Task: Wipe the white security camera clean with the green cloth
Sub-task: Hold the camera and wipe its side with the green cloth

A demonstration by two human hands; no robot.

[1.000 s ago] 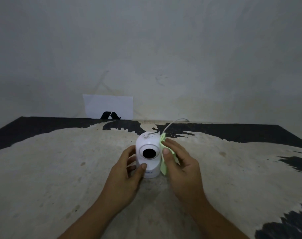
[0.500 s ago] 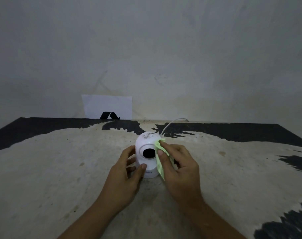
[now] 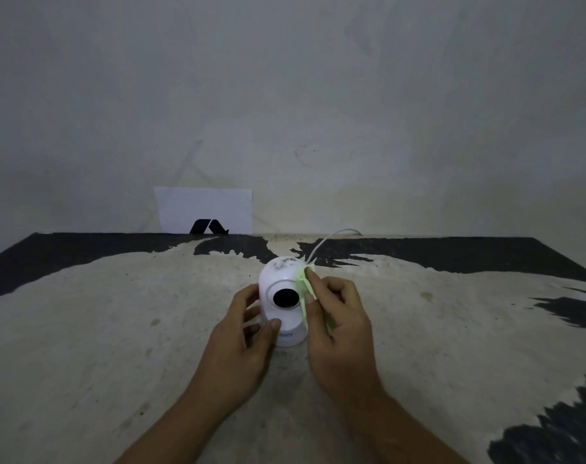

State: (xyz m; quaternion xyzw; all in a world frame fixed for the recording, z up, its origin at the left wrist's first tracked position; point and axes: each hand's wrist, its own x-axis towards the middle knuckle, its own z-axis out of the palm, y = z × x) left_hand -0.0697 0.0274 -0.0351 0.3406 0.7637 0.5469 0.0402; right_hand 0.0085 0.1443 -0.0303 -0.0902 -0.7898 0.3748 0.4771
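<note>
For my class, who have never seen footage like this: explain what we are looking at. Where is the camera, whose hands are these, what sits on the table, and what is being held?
There is no machine here. A person wears a wide-angle camera on the head, so you look forward and down at their own two hands. On the worn table stands a white security camera with a dark round lens facing the viewer and dark specks on its top. A white cable runs from behind it toward the wall. The left hand grips the camera's base to steady it. The right hand presses a green cloth against the camera's right side. A white card leans against the wall at the back.
</note>
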